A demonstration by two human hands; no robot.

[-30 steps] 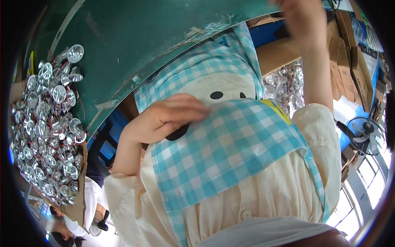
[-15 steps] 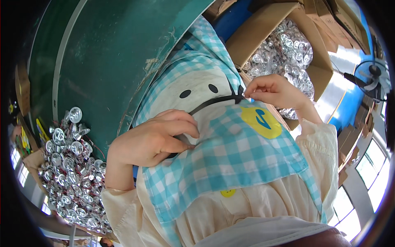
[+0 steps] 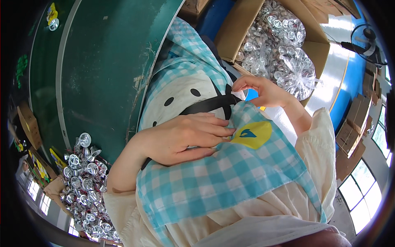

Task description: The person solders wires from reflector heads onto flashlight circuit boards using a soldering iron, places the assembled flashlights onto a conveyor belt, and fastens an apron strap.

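Their left hand is lying loosely open on the checked apron, right hand curled at the waist's black strap, can't tell if gripping, just off the near edge of the green table.

I've got bright daylight: windows at 4 o'clock blown out, glare on floor at 2, tabletop darker at 10. Left hand, right hand reasonably sharp. Fisheye bends edges; rim blurry, corners black.
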